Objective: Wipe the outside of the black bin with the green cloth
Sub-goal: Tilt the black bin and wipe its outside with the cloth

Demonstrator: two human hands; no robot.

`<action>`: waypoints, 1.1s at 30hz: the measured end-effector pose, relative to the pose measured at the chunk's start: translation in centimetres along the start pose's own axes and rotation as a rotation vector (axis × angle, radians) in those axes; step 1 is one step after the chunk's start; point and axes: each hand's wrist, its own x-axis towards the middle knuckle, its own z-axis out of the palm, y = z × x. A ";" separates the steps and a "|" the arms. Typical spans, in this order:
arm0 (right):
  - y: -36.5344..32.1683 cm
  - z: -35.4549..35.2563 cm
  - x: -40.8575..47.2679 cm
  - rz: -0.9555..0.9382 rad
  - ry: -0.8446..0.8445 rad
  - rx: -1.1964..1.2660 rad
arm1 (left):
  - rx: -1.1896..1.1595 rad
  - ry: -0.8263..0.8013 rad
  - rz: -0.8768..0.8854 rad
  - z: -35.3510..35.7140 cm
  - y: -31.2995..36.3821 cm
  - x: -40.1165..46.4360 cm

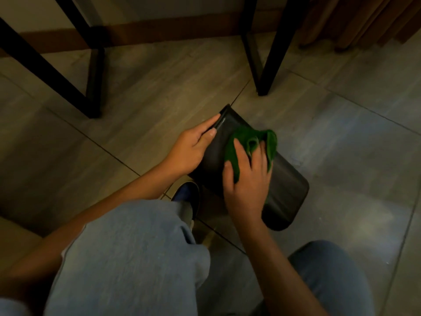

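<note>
Two table legs (262, 65) stand beyond black bin (287, 188); left hand (191, 149) grips rim (222, 117), right hand (248, 185) presses green cloth (241, 137).

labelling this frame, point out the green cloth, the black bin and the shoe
green cloth (243, 136), head view, bunched top part
black bin (287, 190), head view, bare side wall
shoe (185, 192), head view, blue toe

We see the black bin (287, 183) tipped on its side, low over the grey floor (341, 137). It is smooth and dark, with round corners. Its open top points away from us and to the left. Its shut bottom points toward us and to the right. The green cloth (241, 137) lies on the side of the bin that faces up, nearer the open top. It is fuzzy and bunched up, not flat, and it reaches the bin's right edge.
</note>
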 end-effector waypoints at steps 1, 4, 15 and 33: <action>1.3 -0.4 -0.9 0.057 -0.004 -0.016 | 0.000 0.017 0.000 0.0 -0.1 0.2; 5.6 -1.7 -1.7 0.297 0.064 -0.026 | 0.014 0.060 -0.008 -0.1 -0.4 0.3; 1.5 0.5 6.9 0.229 0.081 0.129 | 0.070 0.040 0.007 0.0 0.0 -0.3; 10.6 -3.2 -1.5 0.674 0.223 0.196 | 0.021 0.157 -0.113 0.4 -0.4 0.0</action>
